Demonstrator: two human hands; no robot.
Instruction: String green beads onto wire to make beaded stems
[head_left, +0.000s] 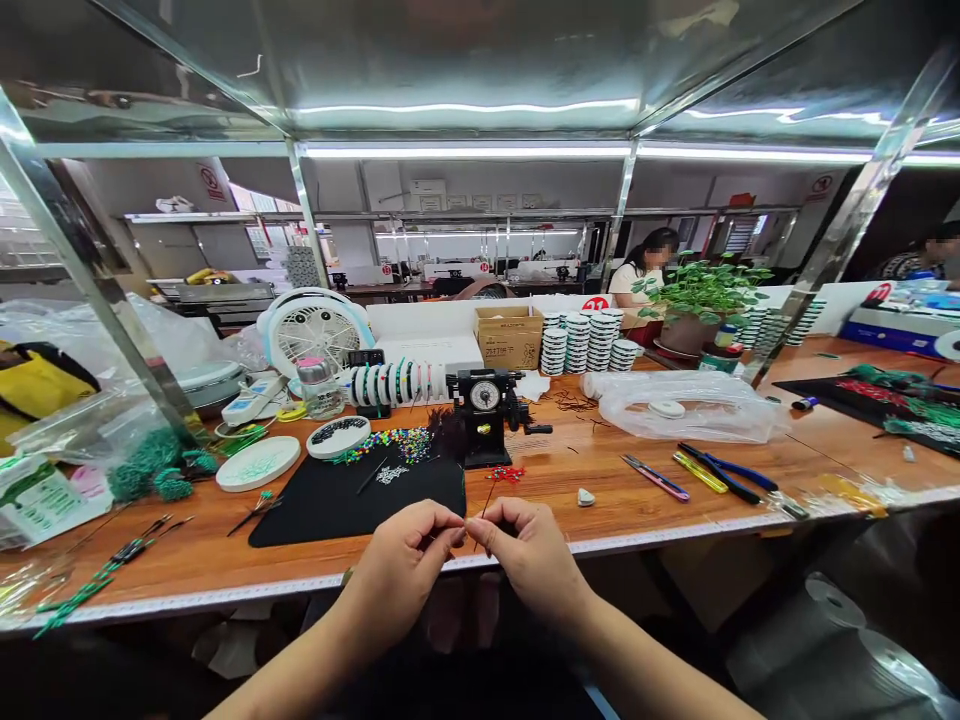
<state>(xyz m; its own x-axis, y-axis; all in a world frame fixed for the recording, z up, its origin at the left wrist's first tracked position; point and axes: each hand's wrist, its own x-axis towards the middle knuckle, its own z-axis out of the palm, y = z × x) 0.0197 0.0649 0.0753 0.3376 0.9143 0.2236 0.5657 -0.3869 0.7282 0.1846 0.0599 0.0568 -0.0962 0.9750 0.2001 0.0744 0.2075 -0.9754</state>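
Observation:
Just over the front edge of the table, my left hand and my right hand meet at the fingertips. Both pinch a thin dark cord, whose free end sticks up from the right fingers. What lies right between the fingertips is too small to make out. Beyond my hands stands a black hand-cranked machine with a dial. A small pile of red beads lies at its foot. On the black mat to the left are silvery bits and scattered coloured beads.
White dishes and knotted green cords lie left. A fan and spools stand behind. Tweezers, a yellow-handled tool and blue pliers lie right. Metal posts frame the bench; a person sits beyond.

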